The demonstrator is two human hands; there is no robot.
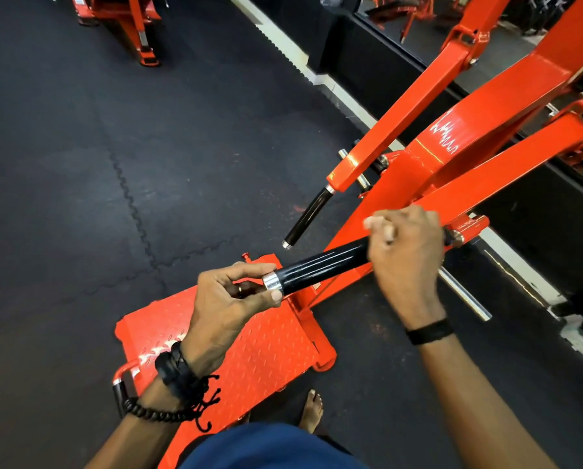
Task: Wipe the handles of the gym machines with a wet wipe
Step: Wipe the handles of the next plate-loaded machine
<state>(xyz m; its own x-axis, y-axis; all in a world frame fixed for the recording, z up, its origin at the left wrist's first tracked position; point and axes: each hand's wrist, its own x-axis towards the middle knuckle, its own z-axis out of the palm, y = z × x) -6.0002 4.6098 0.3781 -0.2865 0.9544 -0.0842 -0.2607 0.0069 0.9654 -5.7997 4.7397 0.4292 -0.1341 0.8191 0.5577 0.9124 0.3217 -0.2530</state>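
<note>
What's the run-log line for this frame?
left hand: pinches near handle end cap | right hand: wraps handle upper end | wipe: not visible | far handle: untouched

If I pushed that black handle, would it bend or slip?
Probably not bend: the black handle looks like a rigid bar bolted to the orange frame. It looks glossy, so maybe slippery. The left hand pinches its silver end cap.

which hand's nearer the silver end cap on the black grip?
Left. The left hand pinches the silver end cap itself; the right hand wraps the black grip farther up, toward the orange frame.
</note>
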